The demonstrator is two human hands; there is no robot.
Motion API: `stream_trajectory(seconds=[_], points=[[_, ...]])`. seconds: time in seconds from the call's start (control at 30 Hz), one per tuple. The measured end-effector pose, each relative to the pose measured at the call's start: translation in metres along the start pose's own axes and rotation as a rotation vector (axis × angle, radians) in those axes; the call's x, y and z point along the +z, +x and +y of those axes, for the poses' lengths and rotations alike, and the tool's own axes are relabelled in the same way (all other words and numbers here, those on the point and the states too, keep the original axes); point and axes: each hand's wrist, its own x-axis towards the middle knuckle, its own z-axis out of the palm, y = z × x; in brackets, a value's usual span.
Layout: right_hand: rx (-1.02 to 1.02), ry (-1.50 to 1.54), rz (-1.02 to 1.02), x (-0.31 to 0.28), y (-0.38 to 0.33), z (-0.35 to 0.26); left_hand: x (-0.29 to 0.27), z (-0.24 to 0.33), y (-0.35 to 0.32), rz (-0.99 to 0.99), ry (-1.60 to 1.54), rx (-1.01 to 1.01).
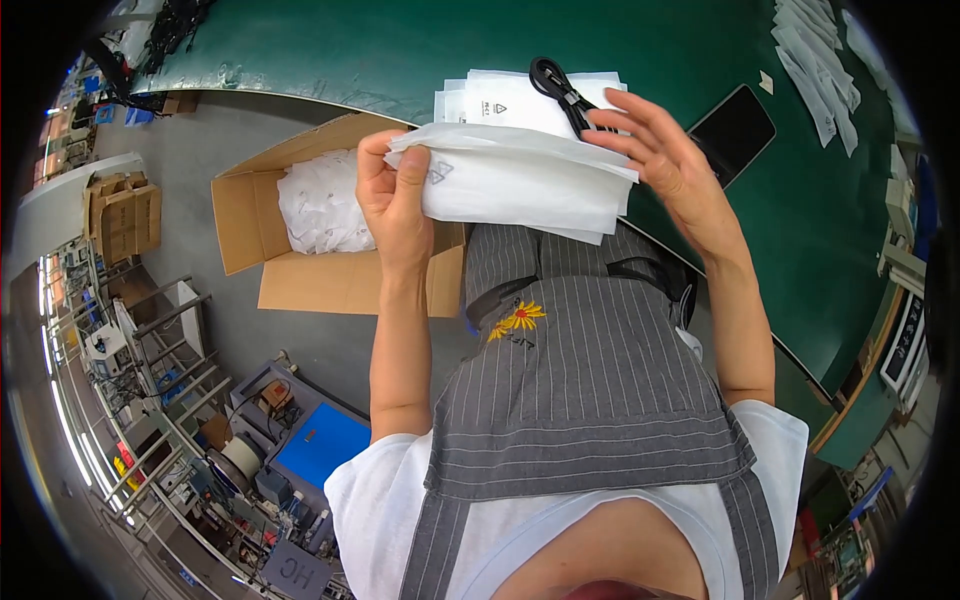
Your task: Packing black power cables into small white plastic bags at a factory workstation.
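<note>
My left hand (397,195) pinches the left end of a white plastic bag (520,185), thumb in front and fingers behind. The bag hangs sideways above my lap, its upper edge parted a little. At its right end, my right hand (672,165) is raised with fingers spread; whether a fingertip touches the bag I cannot tell. Just behind lies a stack of flat white bags (490,95) on the green table (350,50). A coiled black cable (556,85) with a tie round it rests on that stack, partly hidden by my right fingers.
A black phone (735,135) lies on the table to the right. More white bags (812,60) are at the far right. On my left, below the table edge, an open cardboard box (285,265) holds many white bags (325,205). A grey cart with a blue top (318,445) stands lower left.
</note>
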Motion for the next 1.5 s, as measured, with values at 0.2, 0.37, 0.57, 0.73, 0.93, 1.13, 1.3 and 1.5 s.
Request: stream_trajectory(seconds=[0.2,0.37,0.57,0.73,0.93,1.13,1.3,1.5], points=[[0.157,-0.348,-0.214,0.022,0.014,-0.018,-0.007,-0.011,-0.006,-0.033,0.067,0.011],[0.063,-0.334,0.073,0.0,0.036,0.006,0.001,-0.013,-0.006,0.105,0.364,-0.103],[-0.313,-1.203,0.287,-0.001,0.043,0.016,0.015,-0.007,0.025,0.003,-0.239,-0.257],[-0.123,-1.165,0.216,-0.001,0.052,0.035,0.022,-0.055,0.044,-0.064,0.759,0.008],[0.038,-0.742,0.458,-0.051,0.043,0.012,0.014,-0.059,0.041,-0.092,0.892,0.095],[-0.124,-0.702,0.473,0.022,0.029,-0.011,0.022,-0.064,0.036,-0.001,0.932,0.052],[-0.019,-1.199,0.212,0.048,0.044,0.044,0.019,-0.06,0.035,0.091,0.825,0.02],[0.077,-1.506,0.193,0.06,0.053,0.031,-0.1,-0.083,0.052,0.521,0.873,0.087]])
